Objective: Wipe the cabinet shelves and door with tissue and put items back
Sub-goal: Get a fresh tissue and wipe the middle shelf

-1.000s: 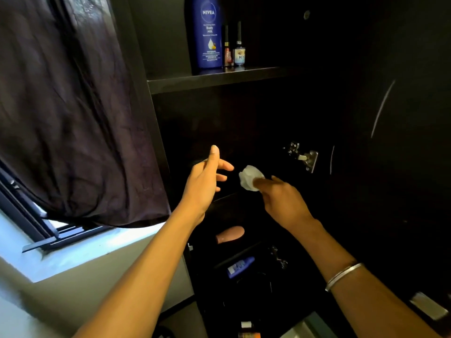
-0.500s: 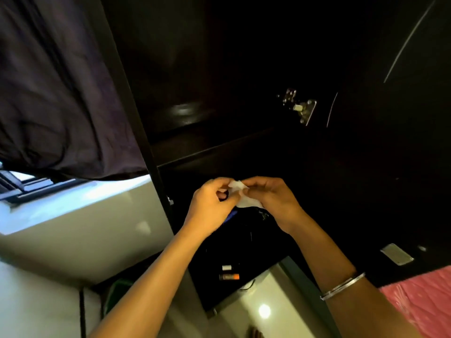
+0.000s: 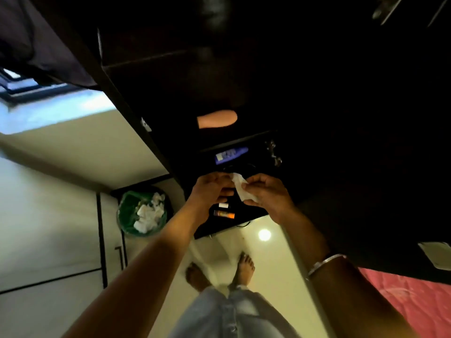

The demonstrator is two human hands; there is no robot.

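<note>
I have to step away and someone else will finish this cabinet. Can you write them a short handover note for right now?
Left hand and right hand both pinch one white tissue, held in front of the lower shelves of the open cabinet.
Still on lower shelves: blue tube, peach item, small orange-tipped tube.
Green bin on the floor, left, holds used tissues, so some wiping looks done.
Left: how much is unclear; probably the remaining shelves and door, then put items back.

Green bin [image 3: 142,211] on floor, pink bedding [image 3: 412,298] right.
</note>
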